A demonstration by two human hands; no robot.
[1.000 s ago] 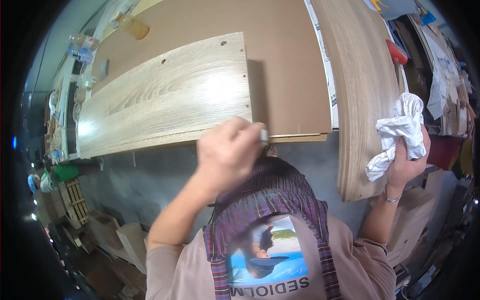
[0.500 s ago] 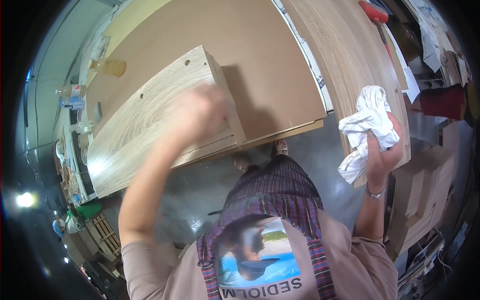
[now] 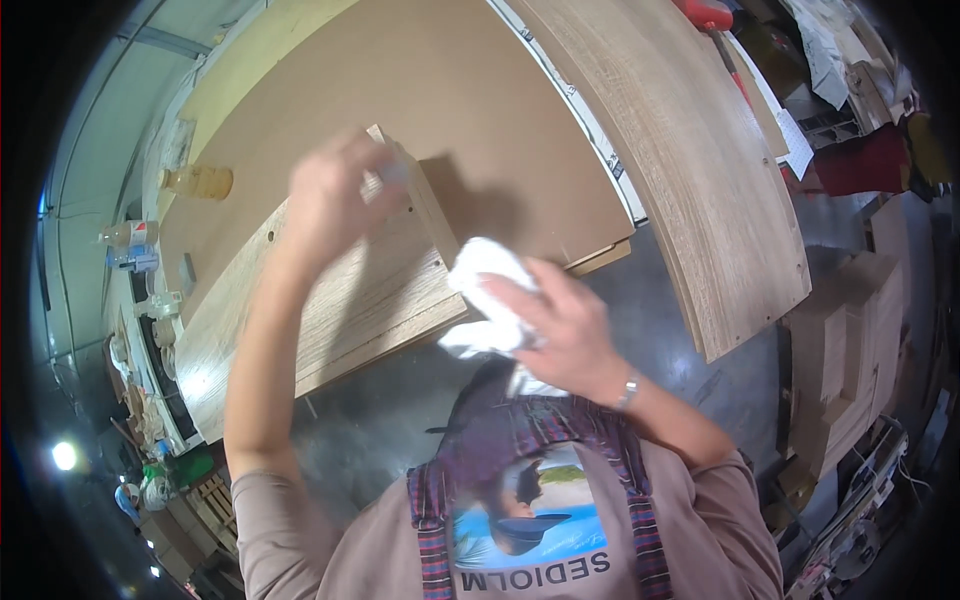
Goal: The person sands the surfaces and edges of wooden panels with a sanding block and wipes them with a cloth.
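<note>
The pale wood-grain board (image 3: pixel 350 310), glossy at its left end and marked by a dark round hole, lay flat on the brown sheet (image 3: pixel 330 90). The left hand (image 3: pixel 340 190), blurred and loosely curled, was over its far corner; whether it held anything could not be told. The right hand (image 3: pixel 565 325) gripped a crumpled white cloth (image 3: pixel 478 310) beside the near corner.

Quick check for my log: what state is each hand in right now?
Left hand: curled over the board, blurred; whether it holds anything cannot be told.
Right hand: closed, holding the white cloth.
</note>
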